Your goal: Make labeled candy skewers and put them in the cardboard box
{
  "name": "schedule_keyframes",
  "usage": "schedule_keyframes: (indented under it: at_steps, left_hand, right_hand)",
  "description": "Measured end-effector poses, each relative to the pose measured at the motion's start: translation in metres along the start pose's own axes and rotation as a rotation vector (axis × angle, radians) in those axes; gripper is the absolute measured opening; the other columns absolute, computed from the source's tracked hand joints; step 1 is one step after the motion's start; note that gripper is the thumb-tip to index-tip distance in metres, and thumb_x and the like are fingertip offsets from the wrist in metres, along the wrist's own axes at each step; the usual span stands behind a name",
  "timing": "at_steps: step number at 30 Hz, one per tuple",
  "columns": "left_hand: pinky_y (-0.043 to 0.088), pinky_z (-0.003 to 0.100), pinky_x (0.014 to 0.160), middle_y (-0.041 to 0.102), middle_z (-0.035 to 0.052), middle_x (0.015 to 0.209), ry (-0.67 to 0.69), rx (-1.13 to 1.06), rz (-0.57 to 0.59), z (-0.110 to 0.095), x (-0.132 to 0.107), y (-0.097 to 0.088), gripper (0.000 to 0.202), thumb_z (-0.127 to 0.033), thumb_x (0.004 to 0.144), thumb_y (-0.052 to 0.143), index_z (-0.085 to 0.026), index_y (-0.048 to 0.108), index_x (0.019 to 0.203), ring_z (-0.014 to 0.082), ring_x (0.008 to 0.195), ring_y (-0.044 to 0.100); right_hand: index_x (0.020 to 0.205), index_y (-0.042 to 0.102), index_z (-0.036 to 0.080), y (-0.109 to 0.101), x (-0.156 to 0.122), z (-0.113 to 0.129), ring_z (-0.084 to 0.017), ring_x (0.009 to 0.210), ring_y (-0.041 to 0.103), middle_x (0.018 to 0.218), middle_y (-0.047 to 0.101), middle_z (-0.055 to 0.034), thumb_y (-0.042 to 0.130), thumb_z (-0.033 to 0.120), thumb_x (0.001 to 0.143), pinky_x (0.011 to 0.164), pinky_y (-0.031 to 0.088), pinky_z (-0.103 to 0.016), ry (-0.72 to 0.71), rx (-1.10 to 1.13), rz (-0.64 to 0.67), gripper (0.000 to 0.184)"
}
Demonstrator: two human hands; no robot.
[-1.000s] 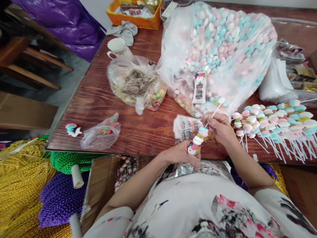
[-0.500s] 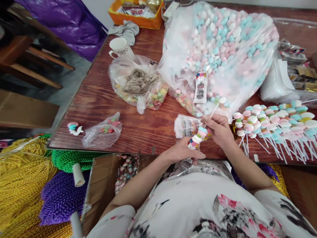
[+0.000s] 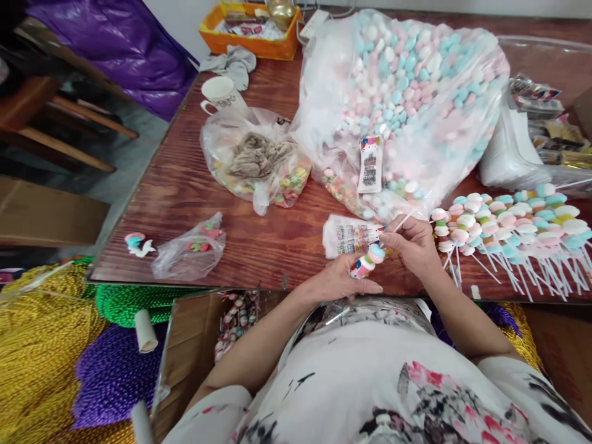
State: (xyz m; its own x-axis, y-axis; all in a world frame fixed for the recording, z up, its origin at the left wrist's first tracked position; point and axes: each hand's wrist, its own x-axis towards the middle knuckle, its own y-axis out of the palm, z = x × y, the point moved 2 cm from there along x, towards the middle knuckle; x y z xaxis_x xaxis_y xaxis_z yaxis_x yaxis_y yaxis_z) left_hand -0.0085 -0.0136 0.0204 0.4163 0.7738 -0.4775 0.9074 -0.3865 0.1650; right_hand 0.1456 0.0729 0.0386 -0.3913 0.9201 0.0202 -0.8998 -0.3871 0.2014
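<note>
My left hand [image 3: 340, 277] is closed around a small clear printed bag [image 3: 356, 270], its thumb lying along the lower side. A candy skewer [image 3: 376, 254] of pastel pieces sits partly inside that bag, its upper pieces showing at the mouth. Pinched between the fingers of my right hand [image 3: 411, 243] is the skewer's white stick, pointing up and to the right. Just beyond my hands lies a stack of flat printed bags [image 3: 345, 237]. To the right are several finished-looking candy skewers [image 3: 513, 228], piled with their sticks toward me.
A large clear sack of pastel candies [image 3: 398, 92] fills the back, with a printed packet [image 3: 370, 163] on it. Left of it are a smaller candy bag [image 3: 259, 160], a mug [image 3: 224, 95] and an orange tray [image 3: 250, 46]. Beaded strands [image 3: 120, 370] hang below the table's left edge.
The candy skewer has slid deeper into the printed bag, so fewer pieces show. My right hand has moved slightly down with the stick. The view has shifted a little.
</note>
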Motion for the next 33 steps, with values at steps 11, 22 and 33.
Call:
schedule_keyframes:
  at_steps: [11,22,33]
  left_hand:
    - [0.036,0.017,0.038,0.050,-0.0076,0.053,-0.064,0.066,0.073,0.000,-0.002,0.003,0.044,-0.051,0.068,0.077,-0.018,0.049,0.073,0.0060,0.043,0.046]
    - [0.035,0.020,0.043,0.049,-0.0081,0.054,0.013,0.111,0.034,-0.002,0.000,0.001,0.041,-0.048,0.066,0.079,-0.018,0.053,0.075,0.0073,0.045,0.044]
    - [0.043,0.022,0.057,0.053,-0.0056,0.061,0.204,0.191,-0.101,-0.011,0.006,0.001,0.031,-0.039,0.069,0.077,-0.016,0.059,0.078,0.0115,0.059,0.053]
  right_hand:
    - [0.073,0.067,0.022,0.001,-0.021,0.030,-0.015,0.061,0.060,0.066,0.066,0.0005,0.076,0.027,0.076,0.058,0.049,-0.029,-0.157,-0.143,0.128,0.011]
    - [0.070,0.062,0.020,0.007,-0.021,0.005,-0.011,0.056,0.052,0.061,0.059,0.0035,0.074,0.029,0.078,0.054,0.042,-0.024,-0.074,-0.253,0.087,0.017]
    - [0.068,0.065,0.020,0.018,-0.014,0.014,-0.010,0.054,0.053,0.059,0.061,0.0039,0.078,0.028,0.073,0.054,0.042,-0.023,-0.085,-0.241,-0.046,0.016]
